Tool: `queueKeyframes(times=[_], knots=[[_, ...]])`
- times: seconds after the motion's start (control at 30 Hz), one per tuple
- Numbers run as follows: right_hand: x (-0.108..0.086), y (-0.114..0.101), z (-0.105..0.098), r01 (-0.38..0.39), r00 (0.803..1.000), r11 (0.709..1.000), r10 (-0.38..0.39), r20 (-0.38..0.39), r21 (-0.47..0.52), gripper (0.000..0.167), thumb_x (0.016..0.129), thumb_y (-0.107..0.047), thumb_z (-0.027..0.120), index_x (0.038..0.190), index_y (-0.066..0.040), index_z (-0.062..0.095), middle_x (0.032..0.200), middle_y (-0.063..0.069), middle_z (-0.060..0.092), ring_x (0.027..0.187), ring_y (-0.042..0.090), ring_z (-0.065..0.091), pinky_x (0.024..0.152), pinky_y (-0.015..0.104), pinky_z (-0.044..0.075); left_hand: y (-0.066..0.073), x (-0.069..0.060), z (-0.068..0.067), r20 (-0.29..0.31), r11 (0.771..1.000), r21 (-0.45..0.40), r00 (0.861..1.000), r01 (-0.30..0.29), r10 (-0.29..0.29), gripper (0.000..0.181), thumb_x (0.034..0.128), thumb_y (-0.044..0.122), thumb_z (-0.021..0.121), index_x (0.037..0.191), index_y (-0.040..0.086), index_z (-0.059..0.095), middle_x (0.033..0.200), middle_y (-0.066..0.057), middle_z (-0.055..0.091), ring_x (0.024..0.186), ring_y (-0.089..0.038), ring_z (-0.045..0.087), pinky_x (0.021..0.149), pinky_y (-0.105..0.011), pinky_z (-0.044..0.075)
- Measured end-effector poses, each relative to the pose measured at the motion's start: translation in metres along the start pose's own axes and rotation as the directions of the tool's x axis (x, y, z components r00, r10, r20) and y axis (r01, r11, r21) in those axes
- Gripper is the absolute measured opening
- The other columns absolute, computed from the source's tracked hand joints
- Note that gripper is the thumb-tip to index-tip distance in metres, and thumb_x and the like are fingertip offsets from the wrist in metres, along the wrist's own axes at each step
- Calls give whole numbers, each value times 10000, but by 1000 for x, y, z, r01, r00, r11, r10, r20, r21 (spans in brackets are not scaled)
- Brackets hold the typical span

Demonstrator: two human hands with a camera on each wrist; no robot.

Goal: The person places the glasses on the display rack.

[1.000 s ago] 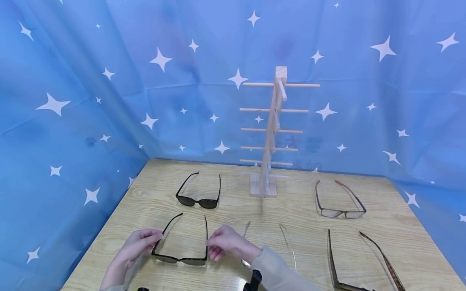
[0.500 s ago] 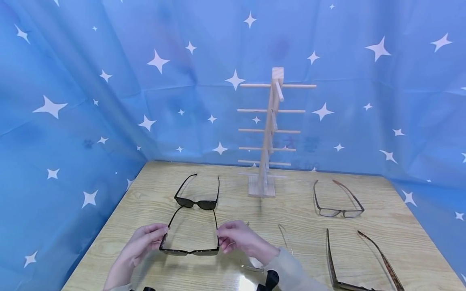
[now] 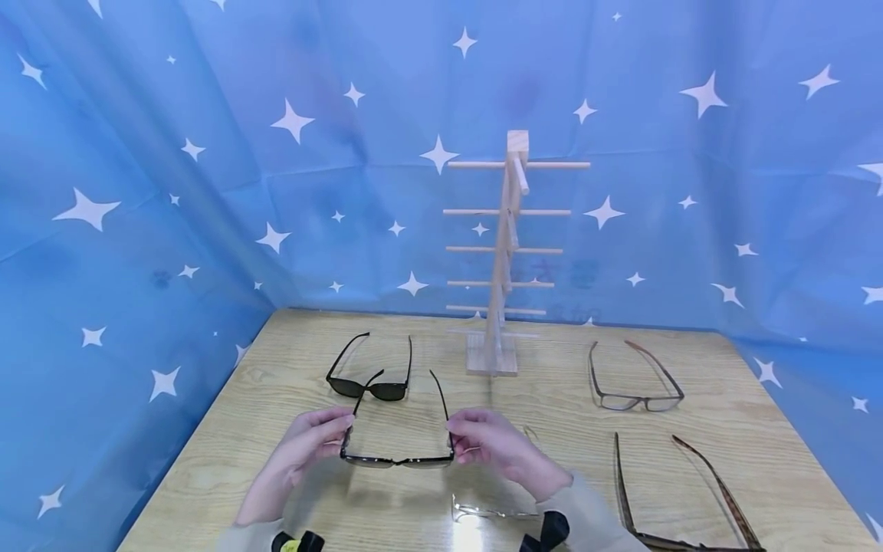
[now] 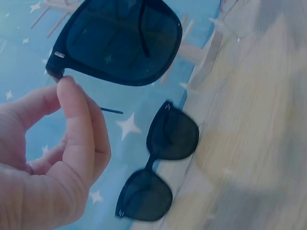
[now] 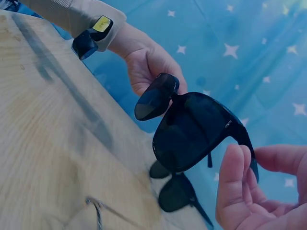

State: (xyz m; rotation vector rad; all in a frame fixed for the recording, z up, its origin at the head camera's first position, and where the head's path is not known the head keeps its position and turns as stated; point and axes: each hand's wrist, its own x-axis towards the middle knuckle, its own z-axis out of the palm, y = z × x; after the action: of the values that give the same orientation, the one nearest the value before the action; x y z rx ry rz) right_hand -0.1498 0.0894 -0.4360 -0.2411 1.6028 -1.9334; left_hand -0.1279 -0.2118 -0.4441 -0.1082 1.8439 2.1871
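A pair of black sunglasses [image 3: 398, 462] is held above the table, temples spread and pointing away. My left hand [image 3: 306, 448] pinches its left temple near the hinge, and my right hand [image 3: 498, 448] pinches the right temple. In the left wrist view one dark lens [image 4: 122, 45] hangs just above the left fingertips. The right wrist view shows both lenses of the raised sunglasses [image 5: 192, 129], with thumb and fingers gripping a temple. Behind them, a second pair of black sunglasses [image 3: 388, 392] lies on the table; a raised temple overlaps it in the head view.
A wooden rack [image 3: 502, 261] with several crossbars stands at the back of the table [image 3: 552, 399]. Thin-rimmed glasses [image 3: 493, 511] lie beneath my right forearm. Brown-framed glasses [image 3: 645, 402] lie at right, tortoiseshell ones [image 3: 724, 498] nearer. A blue star-patterned cloth [image 3: 331, 192] hangs behind.
Both hands have lifted the black sunglasses off the table and carried them to the right and slightly farther away. The other glasses and the rack stay put; the head view has shifted a little.
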Motion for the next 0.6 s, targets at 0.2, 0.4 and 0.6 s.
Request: queueKeyframes(times=[0.2,0.4,0.6], knots=[[-9,-4,-16,-1,999,1000,1,-46,-2,41,907,-72,557,886,-59,590,717,-6,546,611,59,532,555,171,500,1,14,18,11,1000,15,1000,1,-1,115,872,52,622,984,29,643,768,35,599,648,-41,548,572,-165,514],[-19,-10,-30,3,998,1000,-3,-60,-6,37,913,-85,553,916,-64,584,732,-7,551,625,65,532,560,179,495,2,27,33,39,999,33,999,-14,12,120,868,67,631,975,12,627,768,31,589,652,-48,538,571,-169,509],[-30,-18,-45,15,997,999,-18,-74,-37,39,921,-119,562,899,-88,572,738,-16,559,632,70,539,581,194,497,3,40,50,87,1000,6,996,-8,7,98,872,58,623,959,15,630,752,29,592,648,-51,539,577,-169,506]])
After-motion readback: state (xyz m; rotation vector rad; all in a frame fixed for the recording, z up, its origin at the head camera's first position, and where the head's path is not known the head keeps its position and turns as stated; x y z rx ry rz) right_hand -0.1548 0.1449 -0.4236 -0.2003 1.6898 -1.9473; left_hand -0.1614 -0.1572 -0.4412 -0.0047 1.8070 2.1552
